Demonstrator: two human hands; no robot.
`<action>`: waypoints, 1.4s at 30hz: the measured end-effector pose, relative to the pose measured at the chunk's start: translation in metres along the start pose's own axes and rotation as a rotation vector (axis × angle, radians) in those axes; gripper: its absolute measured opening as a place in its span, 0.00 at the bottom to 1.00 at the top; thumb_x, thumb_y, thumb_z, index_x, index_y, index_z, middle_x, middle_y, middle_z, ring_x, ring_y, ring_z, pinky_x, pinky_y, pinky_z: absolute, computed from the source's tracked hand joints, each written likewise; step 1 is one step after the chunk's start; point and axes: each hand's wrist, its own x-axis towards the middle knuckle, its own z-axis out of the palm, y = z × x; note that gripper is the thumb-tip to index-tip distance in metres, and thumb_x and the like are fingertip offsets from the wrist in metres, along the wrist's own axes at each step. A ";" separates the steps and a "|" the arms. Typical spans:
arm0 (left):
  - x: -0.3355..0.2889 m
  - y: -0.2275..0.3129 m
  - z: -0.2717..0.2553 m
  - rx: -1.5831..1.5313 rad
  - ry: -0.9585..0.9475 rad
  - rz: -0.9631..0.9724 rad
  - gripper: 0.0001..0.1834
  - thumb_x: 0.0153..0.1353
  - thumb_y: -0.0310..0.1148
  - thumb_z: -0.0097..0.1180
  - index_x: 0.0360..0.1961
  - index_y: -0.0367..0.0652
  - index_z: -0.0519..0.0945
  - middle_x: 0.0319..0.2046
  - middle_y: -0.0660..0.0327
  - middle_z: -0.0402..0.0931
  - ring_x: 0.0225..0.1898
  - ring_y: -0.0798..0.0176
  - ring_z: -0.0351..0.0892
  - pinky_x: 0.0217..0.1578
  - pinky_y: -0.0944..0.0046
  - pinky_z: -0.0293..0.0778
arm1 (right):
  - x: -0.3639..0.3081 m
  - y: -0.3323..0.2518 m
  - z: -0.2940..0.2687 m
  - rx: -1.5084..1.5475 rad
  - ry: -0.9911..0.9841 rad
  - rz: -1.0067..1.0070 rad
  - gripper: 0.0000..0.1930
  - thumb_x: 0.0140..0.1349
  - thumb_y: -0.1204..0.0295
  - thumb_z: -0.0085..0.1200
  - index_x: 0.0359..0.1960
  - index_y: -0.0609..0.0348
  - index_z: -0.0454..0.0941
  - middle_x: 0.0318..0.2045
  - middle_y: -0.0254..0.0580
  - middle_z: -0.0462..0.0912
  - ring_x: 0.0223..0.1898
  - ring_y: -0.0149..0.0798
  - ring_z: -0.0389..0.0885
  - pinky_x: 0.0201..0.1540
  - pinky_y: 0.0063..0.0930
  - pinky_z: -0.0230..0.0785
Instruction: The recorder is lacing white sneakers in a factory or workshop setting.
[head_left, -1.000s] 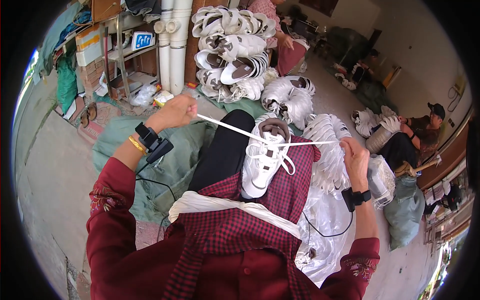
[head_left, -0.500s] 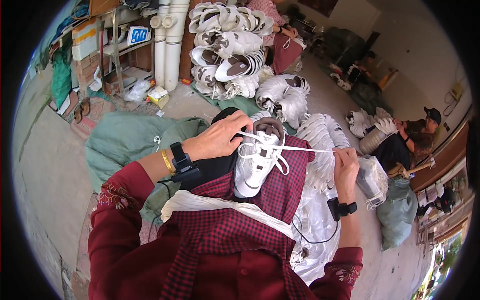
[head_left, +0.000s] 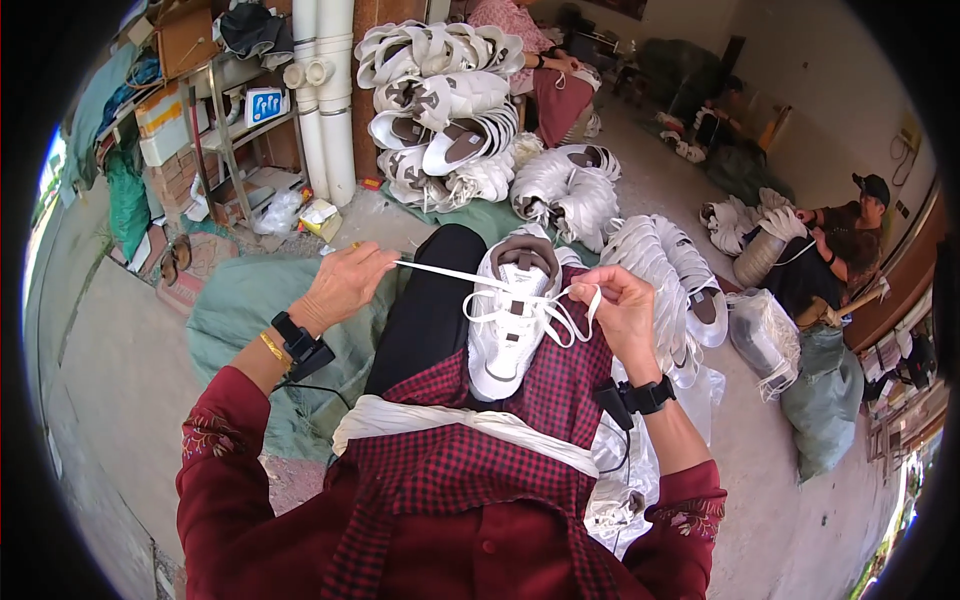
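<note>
- The white sneaker (head_left: 508,325) rests toe-down on the person's checked apron (head_left: 470,470), at the picture's centre.
- The left hand (head_left: 340,288), at 9 o'clock from the sneaker, pinches a taut white lace (head_left: 440,272).
- The right hand (head_left: 625,312), at 3 o'clock, is closed on the looped lace end.
- Stacked white shoes (head_left: 440,110) sit at 12 o'clock.

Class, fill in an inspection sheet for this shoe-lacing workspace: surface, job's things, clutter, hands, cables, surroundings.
Surface: checked red apron over the lap; concrete floor below.
Job's things: white shoe on the lap, white lace threaded through it.
Clutter: piles of white shoes, green sacks, a bundle of white laces across the lap.
Hands: left hand pulls a lace end taut; right hand pinches lace loops.
Cables: black wire from the left wrist device.
Surroundings: white pipes, metal shelf, other seated workers.
</note>
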 end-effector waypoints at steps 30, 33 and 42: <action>0.048 0.072 0.014 -0.548 0.384 -0.322 0.12 0.63 0.17 0.57 0.45 0.40 0.86 0.37 0.59 0.78 0.32 0.68 0.79 0.32 0.70 0.74 | -0.006 0.006 0.013 -0.282 -0.034 -0.130 0.05 0.56 0.80 0.62 0.33 0.64 0.80 0.24 0.33 0.83 0.27 0.25 0.80 0.30 0.23 0.72; 0.061 0.082 0.030 -0.849 0.189 -0.506 0.10 0.68 0.20 0.57 0.45 0.40 0.87 0.41 0.64 0.77 0.37 0.74 0.76 0.37 0.73 0.72 | -0.007 0.000 0.017 -0.289 -0.036 -0.138 0.05 0.53 0.81 0.62 0.31 0.62 0.78 0.23 0.34 0.80 0.25 0.25 0.77 0.30 0.23 0.70; 0.061 0.099 0.047 -0.958 0.171 -0.421 0.08 0.65 0.19 0.59 0.44 0.35 0.85 0.38 0.62 0.80 0.38 0.74 0.81 0.39 0.72 0.78 | 0.016 -0.022 0.027 -0.635 -0.233 -0.152 0.13 0.52 0.79 0.62 0.40 0.63 0.80 0.21 0.44 0.81 0.22 0.37 0.80 0.29 0.32 0.72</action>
